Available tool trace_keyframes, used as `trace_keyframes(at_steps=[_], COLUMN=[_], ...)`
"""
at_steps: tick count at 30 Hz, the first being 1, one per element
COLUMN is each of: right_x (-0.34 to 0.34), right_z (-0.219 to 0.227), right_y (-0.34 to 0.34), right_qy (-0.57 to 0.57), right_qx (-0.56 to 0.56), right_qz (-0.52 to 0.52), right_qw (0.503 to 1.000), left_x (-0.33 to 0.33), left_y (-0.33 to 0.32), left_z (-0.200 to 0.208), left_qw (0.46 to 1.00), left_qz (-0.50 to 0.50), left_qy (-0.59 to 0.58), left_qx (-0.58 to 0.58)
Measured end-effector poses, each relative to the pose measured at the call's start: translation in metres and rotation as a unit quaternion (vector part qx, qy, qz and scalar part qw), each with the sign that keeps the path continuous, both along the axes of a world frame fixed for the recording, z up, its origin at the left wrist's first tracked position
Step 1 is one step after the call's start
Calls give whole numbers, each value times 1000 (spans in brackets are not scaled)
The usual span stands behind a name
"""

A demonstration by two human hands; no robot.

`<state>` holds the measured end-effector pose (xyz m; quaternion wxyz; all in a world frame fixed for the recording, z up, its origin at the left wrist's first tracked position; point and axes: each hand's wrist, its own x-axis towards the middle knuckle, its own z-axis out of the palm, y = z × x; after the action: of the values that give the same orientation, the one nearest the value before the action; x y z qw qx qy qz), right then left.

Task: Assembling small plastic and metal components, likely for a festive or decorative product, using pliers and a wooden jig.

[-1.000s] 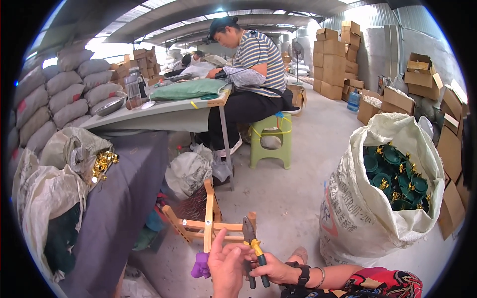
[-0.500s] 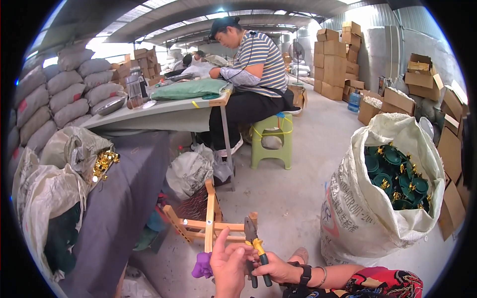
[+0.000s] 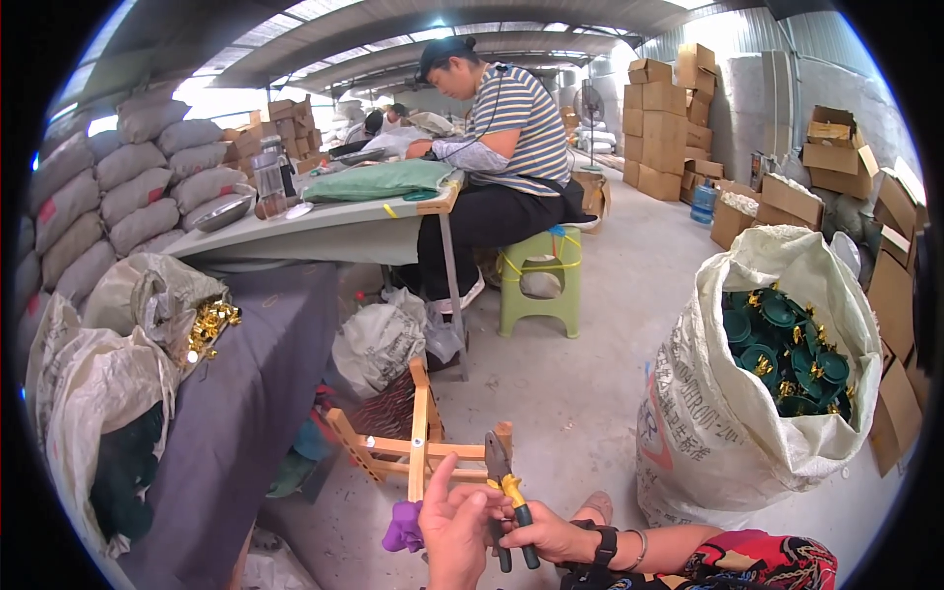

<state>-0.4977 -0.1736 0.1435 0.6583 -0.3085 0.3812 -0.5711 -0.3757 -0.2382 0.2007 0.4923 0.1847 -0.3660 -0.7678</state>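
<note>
My right hand [image 3: 547,534] grips a pair of pliers [image 3: 503,479] by its dark green and yellow handles, with the metal jaws pointing up. Right beside it is my left hand [image 3: 457,536], palm toward me. Its index finger points up, and the other fingers reach toward the pliers' handles; nothing shows in it. A bunched purple thing [image 3: 402,527], perhaps cloth, sits against the left hand's outer side; I cannot tell what holds it. Just beyond the hands stands a light wooden frame [image 3: 420,433] of crossed bars.
On the right stands a large white woven sack [image 3: 700,433] of green discs with gold pieces. A dark cloth-covered surface [image 3: 251,393] with gold pieces [image 3: 208,329] is at left. Ahead, a person [image 3: 511,128] on a green stool [image 3: 541,290] works at a table [image 3: 334,208].
The view has shifted very slightly. Both hands and the pliers keep nearly the same pose; the seated person's arm has moved a little.
</note>
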Motion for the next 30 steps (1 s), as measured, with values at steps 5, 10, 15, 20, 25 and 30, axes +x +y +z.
trace_keyframes(at_steps=[5,10,15,20,25,30], right_x=[-3,-5,-4,-9,-8,-7], right_z=[-6,-8,5,-8,-1,0], right_y=[1,2,3,-1,-2,-2], right_qy=[4,-18,-22,-13,-29,-26], right_qx=[-4,4,-3,-2,-10,1], right_qz=[-8,4,7,15,16,19], right_qw=[1000,1000,1000,1000,999,999], left_x=[0,-4,-4,-6,-5,-4], left_y=[0,2,2,-2,-3,-1], left_z=[-1,-1,-3,-1,-2,-1], left_qw=[1000,999,999,999,999,999], left_qz=[3,-12,-9,-3,-13,-15], left_qy=[-19,-31,-37,-50,-41,-39], left_qx=[-8,-20,-13,-18,-13,-11])
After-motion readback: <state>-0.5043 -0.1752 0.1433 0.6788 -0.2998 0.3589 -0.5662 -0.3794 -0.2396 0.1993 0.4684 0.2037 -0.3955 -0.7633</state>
